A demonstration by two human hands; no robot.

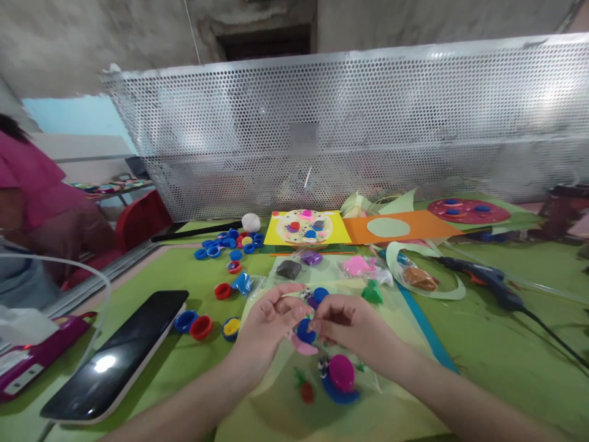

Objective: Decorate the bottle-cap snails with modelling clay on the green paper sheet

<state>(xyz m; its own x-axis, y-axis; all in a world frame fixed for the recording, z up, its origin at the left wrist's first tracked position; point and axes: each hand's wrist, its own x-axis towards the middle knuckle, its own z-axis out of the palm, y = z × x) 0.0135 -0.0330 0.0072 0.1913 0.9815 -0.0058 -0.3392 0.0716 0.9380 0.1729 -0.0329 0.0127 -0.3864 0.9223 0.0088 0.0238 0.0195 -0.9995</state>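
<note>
My left hand (271,322) and my right hand (352,325) meet over a pale sheet, fingers closed in pinches. Between and just below their fingertips is a snail figure with a blue bottle-cap shell (306,331) and a pink clay body (304,345). Whether either pinch grips the snail or some tiny piece is hidden. Beyond the fingertips sits a purple clay snail with a blue cap (321,295). Nearer me lies a blue clay snail with a magenta cap shell (342,372) and googly eyes. Beside it is a small red clay strawberry-like piece (306,390) with green leaves.
At left are a black phone (124,350), a purple power strip (41,353) and loose caps (201,328). Bagged clay (289,269) lies behind my hands, before a yellow card (276,236). A glue gun (483,276) with its cord is at right. A person in pink (37,159) stands left.
</note>
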